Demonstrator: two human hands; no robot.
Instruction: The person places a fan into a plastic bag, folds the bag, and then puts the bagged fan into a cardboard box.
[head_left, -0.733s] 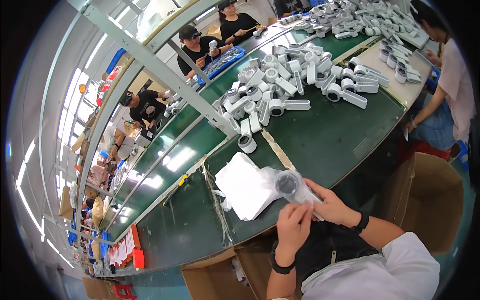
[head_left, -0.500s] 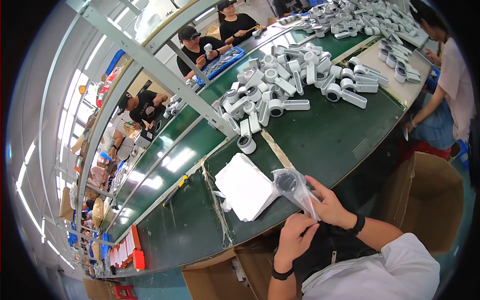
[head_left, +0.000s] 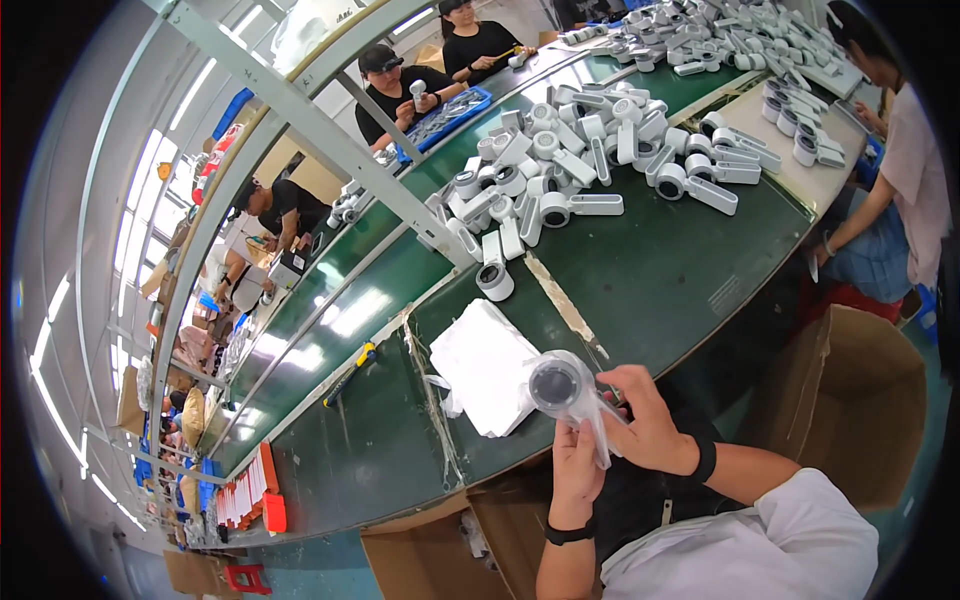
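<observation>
In front of my body I hold a white handheld device (head_left: 556, 385) with a round, dark-faced head, like a small hand fan. A thin clear plastic bag (head_left: 585, 408) covers it, bunched toward the handle end. My left hand (head_left: 577, 465) is closed on the lower part, just below the head. My right hand (head_left: 648, 425) grips the handle side through the plastic, its index finger bent over the top; some fingertips are hidden. Beside the device's head, on the green table (head_left: 660, 290), lies a stack of thin white bags or sheets (head_left: 480, 365).
A large heap of similar white devices (head_left: 560, 160) covers the far table. A yellow-and-black utility knife (head_left: 350, 375) lies left. A metal frame (head_left: 330, 150) crosses the table. Open cardboard boxes (head_left: 850, 400) stand at right and below the edge. Co-workers sit across and at right (head_left: 900, 200).
The bagged device has moved slightly left and its round face has turned more toward me. My left hand has moved up and closed on it, while my right hand has shifted its grip.
</observation>
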